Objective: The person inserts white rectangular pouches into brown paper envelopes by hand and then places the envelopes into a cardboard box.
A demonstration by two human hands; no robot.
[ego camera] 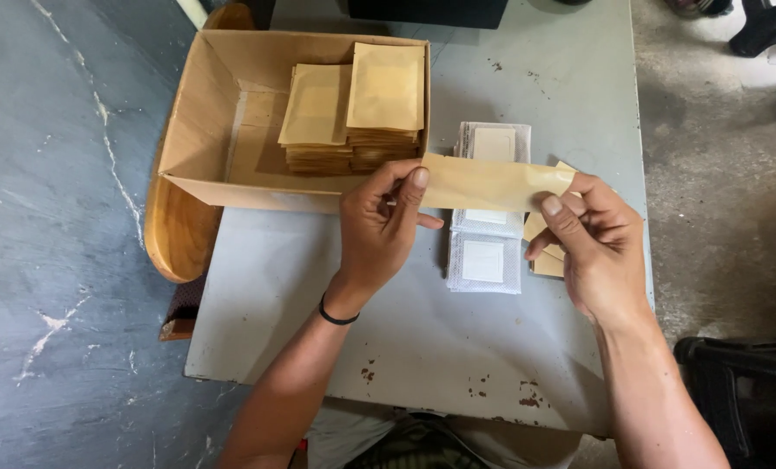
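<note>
A long tan envelope (492,182) is held level above the table (422,330), its long axis running left to right across the view. The left hand (379,230) pinches its left end, thumb and fingers closed on the paper; the right hand (592,243) pinches its right end the same way, so each grip is clamped on one end and neither is nearer the middle. The envelope hangs just in front of the open cardboard box (201,122) and over the near stacks.

Inside the box, toward its right side, stand two stacks of tan envelopes (353,113), side by side and touching. On the table to the right of the box lie clear packets with white square pads (485,256), set in a line running away from the person. Just beside them, under the right hand, a few more tan envelopes (546,260) lie partly hidden. A black band (336,317) circles the left wrist.
</note>
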